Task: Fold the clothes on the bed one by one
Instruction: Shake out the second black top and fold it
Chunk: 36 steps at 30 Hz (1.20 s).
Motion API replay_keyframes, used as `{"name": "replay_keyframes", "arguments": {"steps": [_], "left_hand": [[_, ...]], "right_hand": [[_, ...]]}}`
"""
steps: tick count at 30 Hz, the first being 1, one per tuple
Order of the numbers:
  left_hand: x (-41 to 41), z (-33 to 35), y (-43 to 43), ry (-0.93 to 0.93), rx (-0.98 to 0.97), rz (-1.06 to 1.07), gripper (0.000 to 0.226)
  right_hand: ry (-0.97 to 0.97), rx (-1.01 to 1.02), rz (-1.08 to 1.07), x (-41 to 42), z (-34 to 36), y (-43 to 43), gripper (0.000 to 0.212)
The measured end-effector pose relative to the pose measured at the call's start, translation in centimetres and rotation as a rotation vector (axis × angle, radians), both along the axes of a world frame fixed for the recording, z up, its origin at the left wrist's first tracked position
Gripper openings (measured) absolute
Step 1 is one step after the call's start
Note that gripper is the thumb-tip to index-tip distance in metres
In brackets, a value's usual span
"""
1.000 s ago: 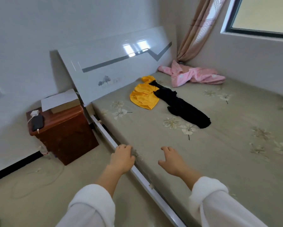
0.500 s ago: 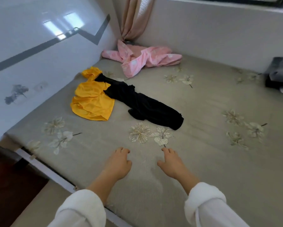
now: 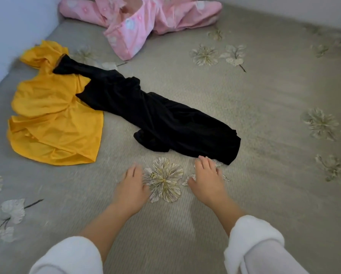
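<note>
Black garment (image 3: 165, 119) lies on the bed (image 3: 264, 194), partly over a yellow cloth (image 3: 53, 123). Our left hand (image 3: 131, 186) and right hand (image 3: 207, 178) hold nothing, fingers straight, the right just beside it.

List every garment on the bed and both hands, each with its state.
yellow garment: unfolded, rumpled.
black garment: unfolded, crumpled, far end lying over the yellow garment.
pink garment: unfolded, heaped.
left hand: open, holding nothing.
right hand: open, fingers at the black garment's near edge, no grip.
</note>
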<state>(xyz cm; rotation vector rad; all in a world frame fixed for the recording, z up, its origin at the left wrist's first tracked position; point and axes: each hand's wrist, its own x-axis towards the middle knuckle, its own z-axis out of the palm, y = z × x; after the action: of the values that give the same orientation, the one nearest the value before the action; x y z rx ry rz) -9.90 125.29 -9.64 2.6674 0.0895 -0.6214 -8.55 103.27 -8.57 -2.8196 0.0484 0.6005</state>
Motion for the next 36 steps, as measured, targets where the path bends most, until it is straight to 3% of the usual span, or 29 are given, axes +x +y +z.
{"name": "replay_keyframes", "arguments": {"steps": [4, 7, 10, 13, 15, 19, 21, 24, 26, 28, 32, 34, 36], "left_hand": [[6.2, -3.5, 0.1, -0.152, 0.070, -0.076, 0.075], [9.8, -5.7, 0.0, -0.168, 0.103, -0.164, 0.066], [10.8, -7.3, -0.4, -0.194, 0.099, -0.142, 0.044], [11.4, -7.1, -0.2, -0.215, 0.065, -0.118, 0.020], [11.8, -6.2, 0.4, -0.169, 0.078, -0.135, 0.016], [9.2, -3.6, 1.8, -0.039, 0.131, -0.235, 0.028], [5.7, -2.8, 2.6, 0.092, 0.077, -0.237, 0.035], [-0.1, -1.3, 3.8, 0.332, -0.016, -0.257, 0.026], [-3.2, 0.6, 5.2, 0.480, -0.144, -0.136, 0.020], [-5.0, 2.9, 7.0, 0.506, -0.286, 0.073, 0.019], [-5.0, 9.2, 9.7, 0.207, -0.547, 0.571, 0.016], [-3.9, 12.9, 10.4, 0.111, -0.991, 0.927, 0.013], [-3.3, 16.7, 11.7, 0.067, -1.433, 1.087, 0.018]], "right_hand": [[-0.136, -0.059, -0.003, 4.4, -3.8, 0.5, 0.067], [-0.114, -0.065, -0.048, 6.7, -6.3, 0.3, 0.069], [-0.121, -0.196, -0.026, 8.2, -8.0, 0.3, 0.056], [-0.200, -0.308, 0.029, 9.8, -7.5, 0.5, 0.026], [-0.190, -0.258, -0.018, 10.3, -6.3, 0.5, 0.015], [-0.026, -0.133, -0.093, 7.3, -4.0, 1.1, 0.014], [0.079, -0.057, -0.135, 3.7, -3.2, 2.2, 0.017], [0.293, 0.184, -0.302, -2.8, -1.8, 3.4, 0.028], [0.418, 0.374, -0.449, -6.8, -0.3, 3.7, 0.030], [0.384, 0.452, -0.568, -9.5, 2.4, 3.3, 0.029], [0.047, 0.583, -0.918, -10.2, 10.2, 1.6, 0.029], [-0.030, 0.847, -1.063, -9.4, 14.9, 0.8, 0.029], [-0.107, 1.126, -1.134, -9.0, 19.8, 0.4, 0.031]]}}
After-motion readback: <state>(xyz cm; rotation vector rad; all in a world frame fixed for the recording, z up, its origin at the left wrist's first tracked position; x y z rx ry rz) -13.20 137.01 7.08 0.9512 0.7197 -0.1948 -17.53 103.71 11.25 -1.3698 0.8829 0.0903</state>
